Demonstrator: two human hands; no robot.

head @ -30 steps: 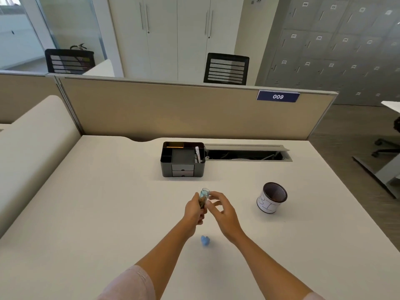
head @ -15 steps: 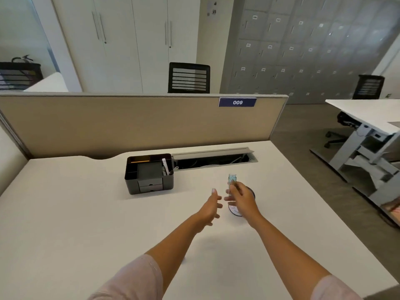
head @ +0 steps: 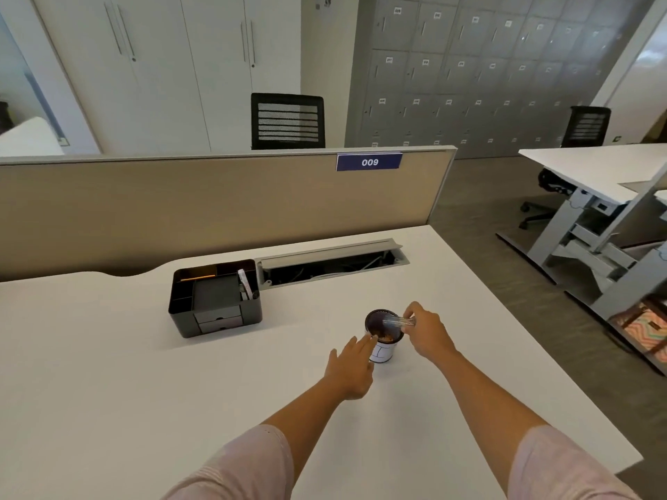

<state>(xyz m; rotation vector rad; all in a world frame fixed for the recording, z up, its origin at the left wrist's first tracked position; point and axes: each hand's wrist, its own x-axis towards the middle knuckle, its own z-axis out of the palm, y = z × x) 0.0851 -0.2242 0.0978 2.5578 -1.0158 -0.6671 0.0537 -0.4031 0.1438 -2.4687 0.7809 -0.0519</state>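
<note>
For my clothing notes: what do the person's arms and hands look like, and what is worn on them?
Both arms have pale pink sleeves, the left sleeve and the right sleeve, which end near the elbow. The forearms are bare. The left hand and right hand wear no glove, and no watch or ring shows.

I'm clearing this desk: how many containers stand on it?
2. A black desk organizer sits at the back, beside the cable slot. A white cup stands by the left hand, under the clear vial that the right hand holds tilted.
</note>
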